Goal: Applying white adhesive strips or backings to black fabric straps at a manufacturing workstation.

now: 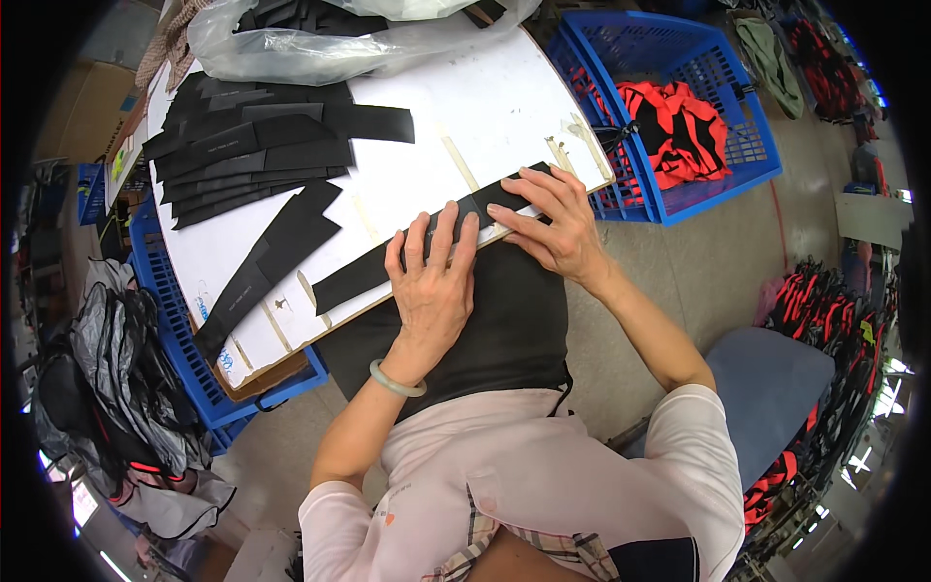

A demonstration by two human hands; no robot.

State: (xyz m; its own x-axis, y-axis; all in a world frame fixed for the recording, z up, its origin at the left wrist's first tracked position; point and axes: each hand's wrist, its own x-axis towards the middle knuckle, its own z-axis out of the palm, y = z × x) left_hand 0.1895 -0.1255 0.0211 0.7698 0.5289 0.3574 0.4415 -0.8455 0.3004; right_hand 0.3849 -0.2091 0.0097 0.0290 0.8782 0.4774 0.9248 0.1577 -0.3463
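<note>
Both my hands are palm down on a long black strip (364, 275), which lies slantwise in the middle of the frame, along the near edge of a white board (398, 184). Left hand (434, 281): four fingers slightly spread and gently bent, tips on the strip, not wrapped round anything; thumb tucked low at the side. Right hand (561, 221): fingers fanned wider, reaching up-left onto the strip's upper end; can't tell if finger and thumb pinch it. Both elbows bent, forearms angled inward. Pale smooth bangle (398, 380) on my left wrist.

Strip: flat, matt, narrow, straight-sided, greyish patch near my fingertips. Board: smooth, glossy, tan bars across it, worn along the edge.

Left of the strip, one loose black piece (264, 267), tapered, notched top end. Above it, a fanned pile of black pieces (257, 145), same matt look, overlapping. Top of frame: crinkled clear plastic bag (291, 66) with more black pieces inside.

Upper right: blue slatted plastic crate (671, 209) with crumpled red-and-black cloth (679, 131). Left: second blue crate (175, 320), partly under the board; shiny silver-grey garments (126, 359) heaped beside it. Right: flat grey-blue seat (771, 388), rounded corners.
</note>
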